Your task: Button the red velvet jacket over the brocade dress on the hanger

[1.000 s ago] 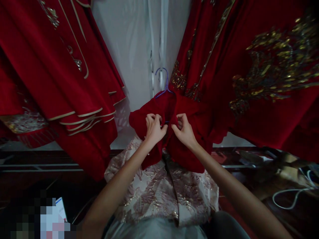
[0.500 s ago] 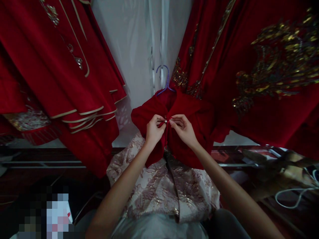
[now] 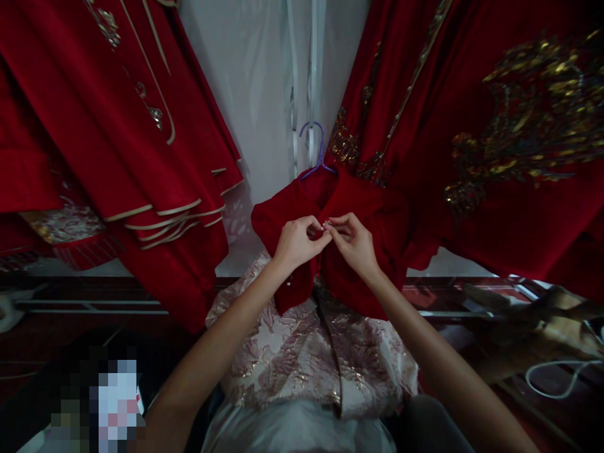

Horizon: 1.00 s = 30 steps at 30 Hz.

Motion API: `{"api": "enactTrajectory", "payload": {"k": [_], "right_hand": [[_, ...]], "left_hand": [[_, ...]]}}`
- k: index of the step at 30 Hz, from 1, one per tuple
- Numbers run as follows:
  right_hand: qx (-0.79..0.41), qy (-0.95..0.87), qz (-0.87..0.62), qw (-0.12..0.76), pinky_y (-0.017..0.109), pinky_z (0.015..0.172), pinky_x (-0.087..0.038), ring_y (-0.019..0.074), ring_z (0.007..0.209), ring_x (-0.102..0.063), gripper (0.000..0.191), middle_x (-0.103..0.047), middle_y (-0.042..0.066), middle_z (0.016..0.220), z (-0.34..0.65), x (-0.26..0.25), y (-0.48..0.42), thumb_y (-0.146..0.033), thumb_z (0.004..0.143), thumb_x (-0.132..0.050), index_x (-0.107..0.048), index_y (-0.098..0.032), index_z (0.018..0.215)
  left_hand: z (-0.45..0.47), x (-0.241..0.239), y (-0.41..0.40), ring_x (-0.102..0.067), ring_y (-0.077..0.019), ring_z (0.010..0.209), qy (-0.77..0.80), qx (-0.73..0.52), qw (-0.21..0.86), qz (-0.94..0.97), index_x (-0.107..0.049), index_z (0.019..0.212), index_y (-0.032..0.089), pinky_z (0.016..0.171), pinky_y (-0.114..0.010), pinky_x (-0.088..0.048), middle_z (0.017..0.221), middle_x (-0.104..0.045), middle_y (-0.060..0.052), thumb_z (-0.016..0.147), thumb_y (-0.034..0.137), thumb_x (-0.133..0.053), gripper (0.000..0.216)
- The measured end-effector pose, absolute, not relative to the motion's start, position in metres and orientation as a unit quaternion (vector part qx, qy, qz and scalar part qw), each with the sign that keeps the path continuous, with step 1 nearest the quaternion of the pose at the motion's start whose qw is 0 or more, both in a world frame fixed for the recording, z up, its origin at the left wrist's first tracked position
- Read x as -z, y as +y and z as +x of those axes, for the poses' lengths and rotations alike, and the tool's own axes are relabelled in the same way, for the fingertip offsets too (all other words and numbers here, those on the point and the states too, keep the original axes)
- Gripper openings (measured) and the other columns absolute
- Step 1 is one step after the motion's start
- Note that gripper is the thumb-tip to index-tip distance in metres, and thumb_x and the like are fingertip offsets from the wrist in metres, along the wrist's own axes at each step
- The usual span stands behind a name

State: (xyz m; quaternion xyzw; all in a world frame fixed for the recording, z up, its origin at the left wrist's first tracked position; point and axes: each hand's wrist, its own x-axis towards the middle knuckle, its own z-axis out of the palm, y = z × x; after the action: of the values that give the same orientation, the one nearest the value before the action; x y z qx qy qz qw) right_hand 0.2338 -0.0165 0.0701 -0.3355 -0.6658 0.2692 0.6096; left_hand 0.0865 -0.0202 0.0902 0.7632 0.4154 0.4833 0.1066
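Observation:
A short red jacket (image 3: 377,264) hangs on a purple hanger (image 3: 321,151), its collar spread and its front facing me. My left hand (image 3: 299,242) is closed, pinching the left front edge by a small shiny button (image 3: 326,224). Meeting it fingertip to fingertip, my right hand (image 3: 356,245) pinches the opposite front edge. The fingers partly cover the button, so whether it is fastened cannot be seen. Lower on the left front panel sits another small pearl-like button (image 3: 289,283).
Pale brocade cloth (image 3: 283,365) with a pink leaf pattern lies below the jacket, over my lap. Long red garments with light piping (image 3: 189,163) hang at left, and sequined red ones (image 3: 519,214) at right. A white cable (image 3: 552,396) loops at lower right.
My fingertips have come together over the button, the left hand shifting right and covering it. The view has moved slightly, and the lower button on the left panel now shows.

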Motion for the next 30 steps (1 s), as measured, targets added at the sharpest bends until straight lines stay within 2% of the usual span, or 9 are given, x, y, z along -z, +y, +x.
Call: {"api": "enactTrajectory", "payload": {"k": [5, 10, 17, 21, 24, 26, 28, 30], "right_hand": [[-0.281, -0.663, -0.322, 0.615, 0.032, 0.083, -0.054, 0.0179, 0.092, -0.065, 0.021, -0.067, 0.006, 0.101, 0.238, -0.069, -0.015, -0.035, 0.079, -0.062, -0.059, -0.018, 0.092], [-0.303, -0.67, -0.312, 0.601, 0.03, 0.078, -0.056, 0.0178, 0.088, -0.066, 0.025, -0.067, 0.006, 0.098, 0.242, -0.072, -0.013, -0.033, 0.075, -0.068, -0.059, -0.018, 0.092], [-0.32, -0.685, -0.301, 0.581, 0.031, 0.075, -0.056, 0.0173, 0.085, -0.066, 0.026, -0.066, 0.005, 0.096, 0.248, -0.074, -0.007, -0.034, 0.073, -0.069, -0.058, -0.018, 0.091], [-0.328, -0.695, -0.31, 0.56, 0.031, 0.077, -0.055, 0.0176, 0.09, -0.064, 0.027, -0.064, 0.006, 0.1, 0.247, -0.068, -0.003, -0.034, 0.077, -0.065, -0.057, -0.018, 0.097], [-0.345, -0.695, -0.3, 0.556, 0.031, 0.083, -0.052, 0.0153, 0.095, -0.061, 0.031, -0.06, 0.006, 0.107, 0.244, -0.061, -0.005, -0.031, 0.08, -0.06, -0.055, -0.02, 0.109], [-0.359, -0.695, -0.291, 0.551, 0.029, 0.084, -0.051, 0.0131, 0.094, -0.058, 0.043, -0.057, 0.005, 0.11, 0.245, -0.055, -0.009, -0.026, 0.078, -0.061, -0.049, -0.023, 0.12], [-0.384, -0.689, -0.301, 0.536, 0.025, 0.074, -0.052, 0.0115, 0.086, -0.057, 0.057, -0.055, 0.003, 0.103, 0.248, -0.052, -0.017, -0.022, 0.074, -0.064, -0.042, -0.025, 0.126], [-0.425, -0.667, -0.319, 0.522, 0.021, 0.06, -0.05, 0.0097, 0.073, -0.055, 0.059, -0.053, 0.0, 0.09, 0.255, -0.052, -0.025, -0.019, 0.07, -0.065, -0.041, -0.025, 0.124]], "left_hand": [[0.086, -0.093, -0.017, -0.064, -0.0143, 0.066, 0.431, -0.462, 0.066, 0.772, -0.062, 0.073, 0.017, 0.065, -0.025, -0.049, 0.072, -0.067, -0.003, 0.077, 0.034, -0.057, 0.018], [0.085, -0.098, -0.019, -0.063, -0.0138, 0.068, 0.426, -0.437, 0.04, 0.791, -0.063, 0.077, 0.016, 0.065, -0.024, -0.049, 0.075, -0.067, -0.004, 0.077, 0.032, -0.058, 0.016], [0.081, -0.109, -0.02, -0.057, -0.012, 0.066, 0.385, -0.379, -0.017, 0.841, -0.057, 0.075, 0.017, 0.061, -0.022, -0.043, 0.074, -0.061, -0.001, 0.079, 0.027, -0.054, 0.011], [0.081, -0.105, -0.018, -0.053, -0.0118, 0.065, 0.377, -0.368, -0.017, 0.85, -0.054, 0.074, 0.018, 0.059, -0.022, -0.039, 0.073, -0.057, -0.001, 0.079, 0.025, -0.052, 0.009], [0.084, -0.096, -0.014, -0.054, -0.0124, 0.07, 0.368, -0.405, 0.051, 0.836, -0.054, 0.078, 0.018, 0.065, -0.023, -0.041, 0.078, -0.057, -0.001, 0.081, 0.024, -0.049, 0.008], [0.085, -0.085, -0.011, -0.055, -0.0133, 0.079, 0.36, -0.456, 0.135, 0.803, -0.054, 0.084, 0.019, 0.073, -0.024, -0.043, 0.086, -0.059, -0.003, 0.084, 0.025, -0.044, 0.012], [0.086, -0.072, -0.009, -0.056, -0.0137, 0.087, 0.356, -0.509, 0.245, 0.744, -0.056, 0.088, 0.019, 0.078, -0.026, -0.044, 0.095, -0.06, -0.004, 0.086, 0.027, -0.037, 0.02], [0.088, -0.058, -0.008, -0.057, -0.0142, 0.088, 0.356, -0.544, 0.369, 0.664, -0.057, 0.09, 0.019, 0.078, -0.027, -0.046, 0.1, -0.061, -0.005, 0.087, 0.03, -0.034, 0.026]]}}
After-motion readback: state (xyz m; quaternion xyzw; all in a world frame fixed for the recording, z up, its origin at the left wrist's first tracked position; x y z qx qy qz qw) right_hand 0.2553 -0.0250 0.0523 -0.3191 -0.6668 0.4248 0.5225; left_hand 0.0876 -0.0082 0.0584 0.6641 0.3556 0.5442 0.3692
